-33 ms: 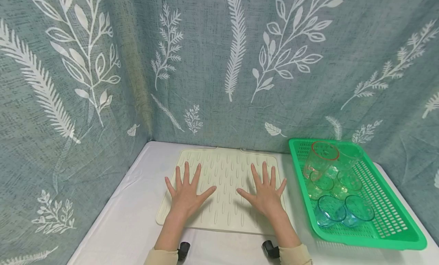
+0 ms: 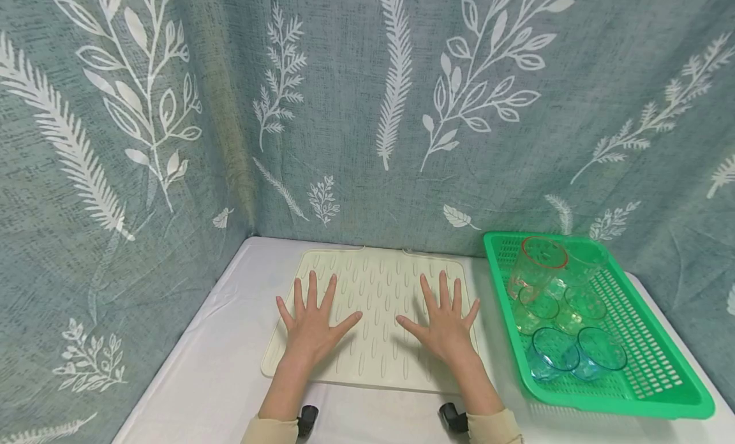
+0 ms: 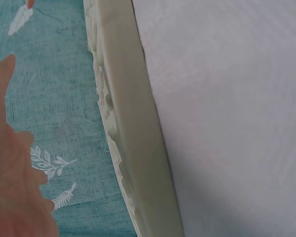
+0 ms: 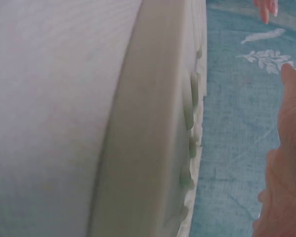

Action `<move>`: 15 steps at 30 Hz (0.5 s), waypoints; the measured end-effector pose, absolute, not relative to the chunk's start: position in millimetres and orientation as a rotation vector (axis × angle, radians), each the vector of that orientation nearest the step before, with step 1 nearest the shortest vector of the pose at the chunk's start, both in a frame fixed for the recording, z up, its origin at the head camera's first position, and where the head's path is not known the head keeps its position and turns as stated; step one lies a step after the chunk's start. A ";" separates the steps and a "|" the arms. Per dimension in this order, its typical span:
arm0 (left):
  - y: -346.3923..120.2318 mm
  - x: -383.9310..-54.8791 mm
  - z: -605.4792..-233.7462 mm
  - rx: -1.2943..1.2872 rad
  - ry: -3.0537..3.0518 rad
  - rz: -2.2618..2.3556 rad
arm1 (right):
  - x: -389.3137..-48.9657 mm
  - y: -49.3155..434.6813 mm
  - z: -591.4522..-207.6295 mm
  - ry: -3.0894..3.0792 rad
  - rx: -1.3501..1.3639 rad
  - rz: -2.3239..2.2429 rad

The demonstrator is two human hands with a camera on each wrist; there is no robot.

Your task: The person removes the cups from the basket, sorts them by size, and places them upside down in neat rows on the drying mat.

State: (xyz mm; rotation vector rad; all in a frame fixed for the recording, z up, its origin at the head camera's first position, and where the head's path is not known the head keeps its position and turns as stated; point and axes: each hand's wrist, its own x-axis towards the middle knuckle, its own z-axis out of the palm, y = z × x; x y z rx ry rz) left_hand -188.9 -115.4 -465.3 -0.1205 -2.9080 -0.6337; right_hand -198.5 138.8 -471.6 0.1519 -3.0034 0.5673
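Observation:
Both hands are spread over a cream ridged drying mat, holding nothing. My left hand is above the mat's left half, fingers straight and fanned, thumb pointing inward. Over the right half, my right hand mirrors it with straight, parted fingers. In the left wrist view the left hand shows at the left edge, apart from the mat's thick rim. The right wrist view has the right hand at its right side, likewise raised off the mat.
At the right stands a green plastic basket. Inside are a red-rimmed glass, a clear glass, yellowish glasses and blue glasses. A white cloth covers the table. Patterned blue-grey curtains hang behind and at the sides.

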 end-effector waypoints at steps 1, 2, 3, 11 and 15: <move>-115.5 -188.8 -465.1 -0.120 -2.912 -0.633 | -198.4 138.7 -471.5 -3.001 0.153 0.568; -115.5 -188.8 -465.1 -0.121 -2.915 -0.632 | -198.4 138.7 -471.5 -3.000 0.154 0.569; -115.6 -188.7 -465.0 -0.121 -2.920 -0.634 | -198.3 138.7 -471.4 -3.000 0.154 0.569; -115.3 -187.5 -464.0 -0.120 -2.963 -0.646 | -198.2 138.7 -471.7 -3.008 0.157 0.580; -115.1 -186.2 -464.1 -0.125 -2.969 -0.649 | -197.3 138.5 -471.1 -3.003 0.163 0.579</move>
